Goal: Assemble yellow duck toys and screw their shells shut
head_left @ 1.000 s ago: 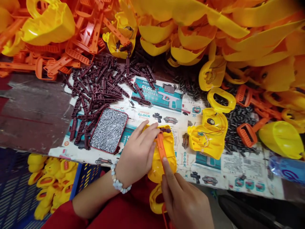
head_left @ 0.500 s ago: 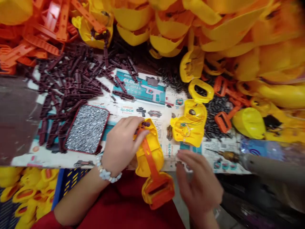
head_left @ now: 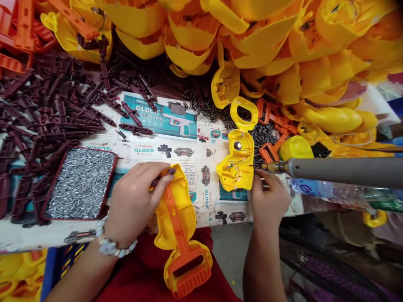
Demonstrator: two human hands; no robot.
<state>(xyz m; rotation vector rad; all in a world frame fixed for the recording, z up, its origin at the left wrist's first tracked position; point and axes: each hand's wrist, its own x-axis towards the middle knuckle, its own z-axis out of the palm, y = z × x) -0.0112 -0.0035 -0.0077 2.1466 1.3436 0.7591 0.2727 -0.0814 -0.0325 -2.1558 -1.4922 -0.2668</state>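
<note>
My left hand [head_left: 138, 197] is closed on the top of a yellow plastic toy shell half [head_left: 185, 201]. Inside the shell lies a long orange handle piece [head_left: 176, 218], its slotted grip end at the bottom, and a dark maroon part [head_left: 171, 170] by my thumb. My right hand [head_left: 270, 197] is at the table, fingers curled together close to the bit of a grey electric screwdriver [head_left: 340, 169]. Its fingertips are partly hidden, and I cannot make out what is in them. Just left of them rests another yellow shell half [head_left: 236, 161] with thin wires inside.
A red-rimmed tray [head_left: 115, 167] of silver screws stands left, beside heaped maroon parts [head_left: 50, 105]. Small black parts [head_left: 264, 135] and orange handles [head_left: 267, 152] lie right. Yellow shells [head_left: 267, 42] are piled along the back. A plastic bottle [head_left: 327, 191] lies under the screwdriver.
The view has shifted right. My right hand has moved up from the table's front edge to beside the wired shell and screwdriver bit, its fingers now drawn together. My left hand keeps its hold.
</note>
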